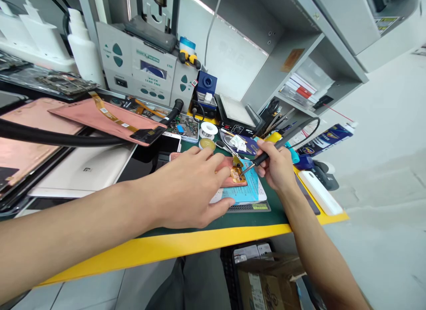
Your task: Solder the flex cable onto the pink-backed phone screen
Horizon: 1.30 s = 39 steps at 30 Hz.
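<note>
My right hand (274, 164) is closed round the black grip of a soldering iron (261, 158). The iron's metal tip points down-left onto a gold flex cable (238, 175). That cable lies on a copper-coloured phone screen back (229, 182), which rests on a blue and white booklet (248, 192). My left hand (196, 185) reaches over the copper-coloured part from the left, its fingers bent and resting on or just above it, thumb apart. Whether its fingers pinch anything is hidden beneath them.
A grey rework station (149, 72) stands at the back left. Phone screens and a white phone cover (86, 168) are piled at the left. Solder spool (209, 129), flux tin (207, 144) and tweezers (226, 147) lie behind my hands. A yellow table edge (166, 248) runs in front.
</note>
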{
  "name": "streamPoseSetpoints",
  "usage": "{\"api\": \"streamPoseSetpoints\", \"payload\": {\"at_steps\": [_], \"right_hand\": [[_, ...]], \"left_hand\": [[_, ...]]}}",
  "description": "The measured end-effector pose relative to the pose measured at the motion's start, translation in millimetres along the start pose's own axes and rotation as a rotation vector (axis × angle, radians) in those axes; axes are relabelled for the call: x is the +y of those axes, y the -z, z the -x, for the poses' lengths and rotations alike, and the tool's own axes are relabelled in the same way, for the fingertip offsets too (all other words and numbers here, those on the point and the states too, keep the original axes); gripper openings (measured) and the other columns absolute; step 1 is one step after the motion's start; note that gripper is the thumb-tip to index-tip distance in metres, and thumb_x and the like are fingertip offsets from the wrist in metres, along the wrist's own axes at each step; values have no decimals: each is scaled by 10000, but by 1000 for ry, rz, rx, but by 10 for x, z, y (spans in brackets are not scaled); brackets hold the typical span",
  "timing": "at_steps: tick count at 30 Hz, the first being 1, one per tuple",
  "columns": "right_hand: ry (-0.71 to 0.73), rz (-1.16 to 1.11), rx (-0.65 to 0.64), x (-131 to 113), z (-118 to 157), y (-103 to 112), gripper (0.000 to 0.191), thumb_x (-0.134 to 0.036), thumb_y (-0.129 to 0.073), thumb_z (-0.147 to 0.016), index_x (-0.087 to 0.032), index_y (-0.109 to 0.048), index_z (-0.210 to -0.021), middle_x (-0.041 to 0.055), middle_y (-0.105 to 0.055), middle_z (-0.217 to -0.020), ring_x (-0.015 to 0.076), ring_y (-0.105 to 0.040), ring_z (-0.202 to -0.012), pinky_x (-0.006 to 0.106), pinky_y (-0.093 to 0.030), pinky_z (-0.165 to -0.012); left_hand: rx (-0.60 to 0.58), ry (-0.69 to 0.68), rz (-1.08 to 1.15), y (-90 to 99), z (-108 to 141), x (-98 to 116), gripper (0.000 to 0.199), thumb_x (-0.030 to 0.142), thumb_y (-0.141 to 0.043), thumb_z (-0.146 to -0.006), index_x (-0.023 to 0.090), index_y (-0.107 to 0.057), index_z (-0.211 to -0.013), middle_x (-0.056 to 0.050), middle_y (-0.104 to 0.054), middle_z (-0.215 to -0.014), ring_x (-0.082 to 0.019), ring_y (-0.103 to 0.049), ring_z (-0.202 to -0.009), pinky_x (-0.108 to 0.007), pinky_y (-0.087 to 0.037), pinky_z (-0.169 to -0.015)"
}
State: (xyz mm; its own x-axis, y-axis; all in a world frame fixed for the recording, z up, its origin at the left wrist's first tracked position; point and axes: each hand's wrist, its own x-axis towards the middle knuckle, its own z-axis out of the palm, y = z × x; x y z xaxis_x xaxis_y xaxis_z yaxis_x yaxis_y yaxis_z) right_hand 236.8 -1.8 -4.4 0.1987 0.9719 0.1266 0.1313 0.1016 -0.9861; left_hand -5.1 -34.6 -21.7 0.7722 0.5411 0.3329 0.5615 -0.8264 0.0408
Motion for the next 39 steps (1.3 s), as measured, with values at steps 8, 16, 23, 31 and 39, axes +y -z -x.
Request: {"api": "streamPoseSetpoints", "payload": {"at_steps": [8,16,23,31,39], "right_hand": [[-2,23,-4,5,13,14,363,-406,-792,-775,-175,-589,-582,-62,-413,-388,81,-373,-258,205,-265,-269],[-6,41,-10,-25,17,11,393,-451,-814,-750,-186,-570,-593,-64,-414,-389,85,-383,-260,208,-270,-272],[-1,50,-12,-24,23,21,399,-458,-822,-745,-188,-567,-600,-61,-420,-390,88,-392,-261,208,-272,-273],[-1,54,-11,-29,15,21,401,-462,-824,-751,-184,-574,-605,-64,-418,-394,85,-388,-263,210,-278,-277],[13,56,-18,-32,33,21,382,-441,-819,-752,-187,-578,-601,-61,-419,-389,95,-409,-268,212,-278,-280]], "left_hand": [[-19,8,-2,23,2,12,640,590,-316,-1022,135,-638,-1338,-153,-646,-1269,-347,-612,-1161,-555,-545,-974],[-30,7,5,30,2,12,642,587,-307,-1027,137,-634,-1350,-159,-644,-1287,-357,-601,-1200,-562,-539,-994],[-13,-3,-2,25,-3,8,640,584,-315,-1026,133,-631,-1351,-165,-645,-1293,-358,-602,-1198,-563,-538,-999],[-2,-2,2,9,2,-1,630,579,-318,-1028,136,-631,-1349,-165,-646,-1294,-362,-600,-1213,-560,-534,-995],[-10,4,9,27,-4,15,614,576,-333,-1023,136,-649,-1313,-172,-657,-1271,-356,-615,-1176,-545,-536,-961]]}}
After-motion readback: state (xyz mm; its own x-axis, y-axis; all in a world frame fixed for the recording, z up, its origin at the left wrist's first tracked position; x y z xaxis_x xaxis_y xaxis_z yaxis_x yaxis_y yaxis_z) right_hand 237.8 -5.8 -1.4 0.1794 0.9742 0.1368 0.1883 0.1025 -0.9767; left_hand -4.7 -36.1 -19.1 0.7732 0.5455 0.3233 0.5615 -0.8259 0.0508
